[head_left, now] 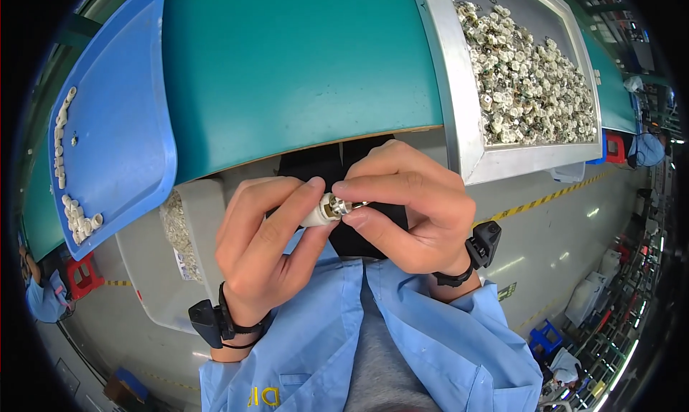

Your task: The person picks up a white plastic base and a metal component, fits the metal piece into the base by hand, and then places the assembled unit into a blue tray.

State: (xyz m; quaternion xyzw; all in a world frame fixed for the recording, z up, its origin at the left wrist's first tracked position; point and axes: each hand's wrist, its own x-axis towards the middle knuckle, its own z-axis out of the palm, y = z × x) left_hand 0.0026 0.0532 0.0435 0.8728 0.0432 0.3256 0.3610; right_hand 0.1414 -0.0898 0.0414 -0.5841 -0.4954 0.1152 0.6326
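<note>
My left hand (266,239) is closed round a white cylindrical housing (316,214), which looks like a ceramic lamp socket. Its hollow end faces right, and shiny metal shows inside. Thumb and forefinger of my right hand (414,205) pinch a small metal part (347,205) at that end. Both hands meet just off the table's near edge, in front of my body. Fingertips hide some of the metal part, so how far it sits inside the housing I cannot tell.
A green table (301,60) spans the far side. At left, a blue tray (129,125) carries several white cylindrical pieces (80,222). A metal-framed tray (459,125) on the right holds a heap of small white and metal parts (531,82). Below left stands a translucent bin (154,268).
</note>
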